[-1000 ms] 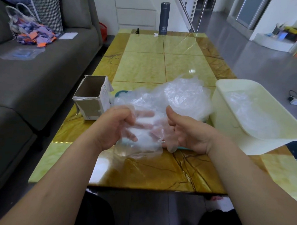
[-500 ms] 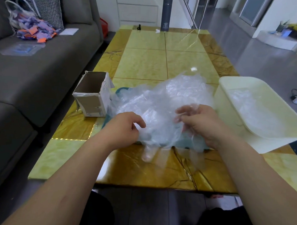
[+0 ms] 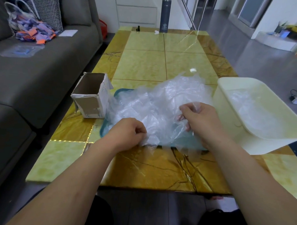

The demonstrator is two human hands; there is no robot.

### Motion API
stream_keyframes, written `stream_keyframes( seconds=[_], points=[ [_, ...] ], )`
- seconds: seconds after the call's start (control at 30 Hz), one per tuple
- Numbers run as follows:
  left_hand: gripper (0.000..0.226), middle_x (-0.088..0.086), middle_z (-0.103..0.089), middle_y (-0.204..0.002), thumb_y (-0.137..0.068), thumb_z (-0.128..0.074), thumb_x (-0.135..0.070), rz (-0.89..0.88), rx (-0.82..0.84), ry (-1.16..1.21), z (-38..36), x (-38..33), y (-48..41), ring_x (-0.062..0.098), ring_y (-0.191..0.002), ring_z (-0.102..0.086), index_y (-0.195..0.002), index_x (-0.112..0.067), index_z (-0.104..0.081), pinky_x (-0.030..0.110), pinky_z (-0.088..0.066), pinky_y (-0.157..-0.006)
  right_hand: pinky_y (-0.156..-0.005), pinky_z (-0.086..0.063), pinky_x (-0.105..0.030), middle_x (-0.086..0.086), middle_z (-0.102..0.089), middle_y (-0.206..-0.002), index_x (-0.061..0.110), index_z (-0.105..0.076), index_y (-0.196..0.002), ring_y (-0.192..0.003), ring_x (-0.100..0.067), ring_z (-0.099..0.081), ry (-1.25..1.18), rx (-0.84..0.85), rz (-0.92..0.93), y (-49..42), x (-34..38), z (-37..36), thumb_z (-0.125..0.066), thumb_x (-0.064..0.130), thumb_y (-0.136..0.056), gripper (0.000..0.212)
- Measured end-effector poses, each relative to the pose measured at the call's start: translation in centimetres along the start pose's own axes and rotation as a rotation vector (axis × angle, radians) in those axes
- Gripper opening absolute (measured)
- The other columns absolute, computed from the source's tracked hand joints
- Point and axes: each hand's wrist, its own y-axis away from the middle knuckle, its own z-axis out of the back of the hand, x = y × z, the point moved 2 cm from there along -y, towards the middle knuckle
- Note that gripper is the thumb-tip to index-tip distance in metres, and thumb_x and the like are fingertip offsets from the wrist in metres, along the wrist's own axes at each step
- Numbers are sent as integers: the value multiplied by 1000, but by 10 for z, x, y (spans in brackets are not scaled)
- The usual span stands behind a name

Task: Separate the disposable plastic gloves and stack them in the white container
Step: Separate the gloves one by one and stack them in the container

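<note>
A crumpled heap of clear plastic gloves [image 3: 154,102] lies on a teal tray [image 3: 103,130] in the middle of the table. My left hand [image 3: 128,133] pinches the near edge of a glove at the heap's front. My right hand [image 3: 200,117] pinches clear film at the heap's right side, and a loose sheet hangs from it over the table's near part. The white container [image 3: 228,102] stands at the right, tilted toward me, with some clear gloves [image 3: 250,108] lying inside it.
An open cardboard box [image 3: 91,95] stands left of the tray. A dark flask [image 3: 163,16] stands at the table's far end. A grey sofa [image 3: 33,69] runs along the left. The yellow marble table [image 3: 159,61] ends just before my knees.
Both hands dropped from a bunched glove held up in front of me to the heap on the tray. They moved apart, and the film now spreads between them.
</note>
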Motion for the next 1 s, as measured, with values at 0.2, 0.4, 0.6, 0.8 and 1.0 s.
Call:
stream_keyframes(
  seconds=[0.2, 0.4, 0.6, 0.8, 1.0],
  points=[
    [8, -13, -72, -93, -96, -69, -23, 111, -388, 346, 31, 3, 5, 1, -87, -65, -91, -22, -75, 24, -48, -73, -60, -58, -24, 6, -77, -87, 23, -73, -110, -69, -9, -70, -14, -48, -28, 1, 0, 0, -61, 27, -103, 14],
    [34, 17, -76, -105, -94, -53, -16, 14, -88, 1130, 64, -23, 36, 28, -92, -71, -104, 16, -60, 29, -43, -59, -81, -63, -36, 11, -77, -88, 25, -76, -107, -85, -10, -73, -73, -35, -63, 1, 3, -5, -67, 27, -100, 11],
    [39, 21, -71, -103, -85, -60, -22, 37, 324, 1265, 48, -33, 46, 35, -95, -68, -113, 5, -62, 38, -54, -63, -74, -61, -29, -7, -81, -98, 9, -72, -113, -92, -20, -76, -349, 360, -117, 10, 9, -17, -60, 20, -104, 18],
    [10, 22, -61, -91, -91, -67, -13, 165, 327, 1196, 30, -35, 32, 36, -84, -65, -97, -5, -66, 43, -56, -75, -106, -51, -42, -12, -77, -112, 13, -77, -111, -114, -28, -70, -358, 547, -308, 9, 3, -23, -53, 70, -90, 65],
    [17, 9, -72, -81, -105, -56, -13, 284, 202, 1160, 29, -40, 28, 21, -63, -68, -106, -8, -72, 26, -48, -50, -82, -61, -35, -22, -74, -116, -7, -70, -118, -105, -33, -74, -432, 655, -208, 13, -5, -21, -80, 9, -85, 38]
  ],
)
